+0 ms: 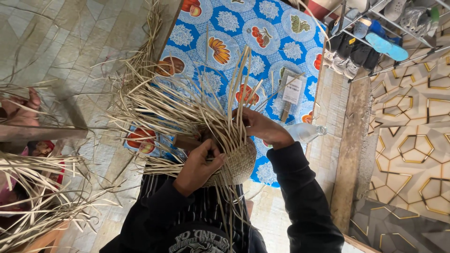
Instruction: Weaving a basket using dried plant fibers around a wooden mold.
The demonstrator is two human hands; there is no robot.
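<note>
A small woven straw basket (239, 164), round and pale, rests in my lap against the edge of a blue table. Many loose straw strips (187, 110) fan out from its rim toward the left and upward. My left hand (199, 164) is closed on strips at the basket's near rim. Gripping strips at the far side of the rim is my right hand (262, 129). Both arms wear dark sleeves.
The table carries a blue oilcloth (262, 28) with fruit prints, a clear plastic bottle (307, 132) and a flat tool with a white label (290, 93). Another person's hand (26, 110) and straw bundles (42, 197) lie at the left. A shoe rack (375, 37) stands at upper right.
</note>
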